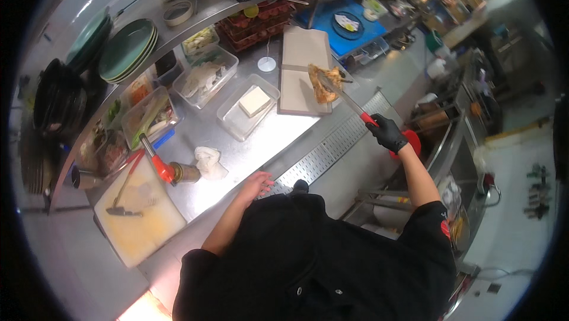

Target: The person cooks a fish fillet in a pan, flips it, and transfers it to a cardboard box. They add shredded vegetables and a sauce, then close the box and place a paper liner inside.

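Red-handled metal tongs (355, 106) are held in my right hand (386, 133), which wears a black glove. The tongs grip a piece of browned cooked meat (323, 85), above or at the edge of an open cardboard box (300, 94). My bare left hand (257, 185) is at the counter's front edge, its fingers apart and nothing held. Nearest to it lies a crumpled white cloth (209, 162), beside a blowtorch (171, 170) with an orange head. A white block (254, 101) sits in a clear plastic tray (231, 123).
A second pair of red-handled tongs (124, 187) lies on a white cutting board (142, 227) at the left. Behind are food containers (206, 78) and red egg trays (258, 23). Green plates (129, 50) stand on the raised shelf (200, 14). A blue board (351, 27) holds a dark plate.
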A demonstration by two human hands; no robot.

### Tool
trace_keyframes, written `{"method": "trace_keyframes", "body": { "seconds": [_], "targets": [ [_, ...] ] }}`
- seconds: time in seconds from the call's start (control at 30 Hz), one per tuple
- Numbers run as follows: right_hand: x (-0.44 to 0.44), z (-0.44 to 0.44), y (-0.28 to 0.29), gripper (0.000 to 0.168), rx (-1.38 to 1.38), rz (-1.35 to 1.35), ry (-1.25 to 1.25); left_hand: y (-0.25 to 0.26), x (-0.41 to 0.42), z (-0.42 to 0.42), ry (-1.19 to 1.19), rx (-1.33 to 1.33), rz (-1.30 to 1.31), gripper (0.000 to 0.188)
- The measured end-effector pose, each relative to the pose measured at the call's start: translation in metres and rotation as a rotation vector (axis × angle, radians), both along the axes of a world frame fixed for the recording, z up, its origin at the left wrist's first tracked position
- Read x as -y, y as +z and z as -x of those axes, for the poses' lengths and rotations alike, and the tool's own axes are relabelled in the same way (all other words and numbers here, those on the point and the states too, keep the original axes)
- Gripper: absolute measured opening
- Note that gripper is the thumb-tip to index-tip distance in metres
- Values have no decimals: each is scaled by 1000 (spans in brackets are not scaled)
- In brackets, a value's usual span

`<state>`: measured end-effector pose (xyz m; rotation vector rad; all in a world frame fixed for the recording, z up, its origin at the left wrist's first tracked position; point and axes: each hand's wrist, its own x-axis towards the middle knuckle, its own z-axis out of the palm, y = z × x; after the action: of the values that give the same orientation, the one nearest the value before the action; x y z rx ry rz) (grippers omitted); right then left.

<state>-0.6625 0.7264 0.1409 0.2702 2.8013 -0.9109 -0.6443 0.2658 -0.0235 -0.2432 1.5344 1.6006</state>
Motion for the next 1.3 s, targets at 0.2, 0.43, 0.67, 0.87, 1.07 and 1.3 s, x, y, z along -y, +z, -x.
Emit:
{"method": "trace_keyframes", "body": {
  "seconds": [0.2, 0.43, 0.67, 0.87, 1.07, 1.3],
  "targets": [
    [14, 66, -37, 25, -186, -556, 382, -2, -46, 5, 95, -9, -45, 32],
    [35, 74, -34, 21, -387, -833, 442, 16, -95, 15, 167, 4, -22, 32],
    [28, 55, -15, 20, -383, -798, 404, 25, -119, 16, 185, 3, -12, 32],
    [-15, 12, 49, 37, -261, -593, 261, 13, -130, 6, 227, 75, -29, 33],
    [-97, -16, 29, 38, -156, -18, -13, 9, -161, 18, 236, 108, -53, 34],
    [-147, -32, -32, 30, -118, 793, -329, 2, -257, 50, 23, 142, -67, 33]
  ]
}}
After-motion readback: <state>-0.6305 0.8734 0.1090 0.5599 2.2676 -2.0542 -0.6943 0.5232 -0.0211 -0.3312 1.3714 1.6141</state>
